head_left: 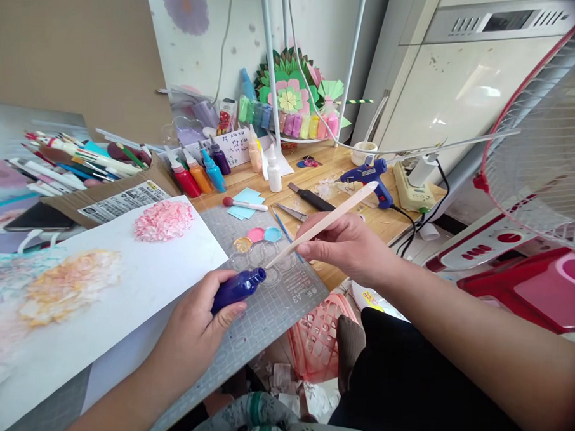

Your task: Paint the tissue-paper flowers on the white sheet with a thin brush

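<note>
My left hand (202, 316) is wrapped round a dark blue paint bottle (234, 292), tilted with its uncapped neck towards the right. In my right hand (336, 243) is a pale paintbrush (332, 222), pinched with its thin end down near the bottle's mouth; whether that end touches the bottle I cannot tell. Below the brush lies a clear flower-shaped palette (261, 254) with yellow-orange, pink and light blue paint in some wells. At left, a white sheet (141, 285) bears textured pink, orange and teal paint patches.
A cardboard box (119, 198) of pens and brushes stands at left, beside several paint bottles (198, 175). Behind the palette lie a makeup brush (245, 204), scissors (291, 212) and a blue glue gun (370, 178). A fan (538, 137) stands at right, a pink basket (318, 337) below.
</note>
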`<state>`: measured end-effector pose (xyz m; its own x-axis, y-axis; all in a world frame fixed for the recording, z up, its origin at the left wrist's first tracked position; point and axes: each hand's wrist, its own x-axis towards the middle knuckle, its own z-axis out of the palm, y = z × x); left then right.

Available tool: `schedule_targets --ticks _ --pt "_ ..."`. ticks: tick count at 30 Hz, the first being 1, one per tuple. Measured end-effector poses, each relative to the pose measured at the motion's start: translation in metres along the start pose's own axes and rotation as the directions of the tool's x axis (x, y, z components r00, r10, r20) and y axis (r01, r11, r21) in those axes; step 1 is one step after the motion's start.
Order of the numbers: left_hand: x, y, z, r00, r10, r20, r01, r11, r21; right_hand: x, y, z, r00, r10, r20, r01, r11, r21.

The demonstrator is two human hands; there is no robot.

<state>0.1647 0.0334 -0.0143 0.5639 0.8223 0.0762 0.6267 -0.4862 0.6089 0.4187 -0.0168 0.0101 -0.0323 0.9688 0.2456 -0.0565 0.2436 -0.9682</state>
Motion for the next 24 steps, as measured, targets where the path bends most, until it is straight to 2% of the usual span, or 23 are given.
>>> schedule_targets --ticks 7,12,18,24 --pt "-0.0035 -0.0042 -0.0034 0.997 -0.035 0.076 0.041 0.996 -0.074 0.0032 0.0033 0.0001 0.994 -0.095 0.05 0.098 0.994 -0.051" --pt "-0.0028 -0.0055 -0.0062 0.99 -0.036 0.133 0.05 0.993 -0.106 0.0042 0.0039 0.0016 0.99 -0.12 0.072 0.127 0.988 -0.094" --pt "-0.001 -0.0037 -0.0091 0.98 -0.051 0.194 0.083 0.984 -0.157 0.0042 0.0045 0.0011 0.991 -0.104 0.08 0.112 0.987 -0.113" --pt "-0.0013 -0.0055 -0.0091 0.979 -0.041 0.198 0.081 0.976 -0.2 0.0023 0.0031 0.0022 0.997 -0.024 0.075 0.031 0.995 -0.09"
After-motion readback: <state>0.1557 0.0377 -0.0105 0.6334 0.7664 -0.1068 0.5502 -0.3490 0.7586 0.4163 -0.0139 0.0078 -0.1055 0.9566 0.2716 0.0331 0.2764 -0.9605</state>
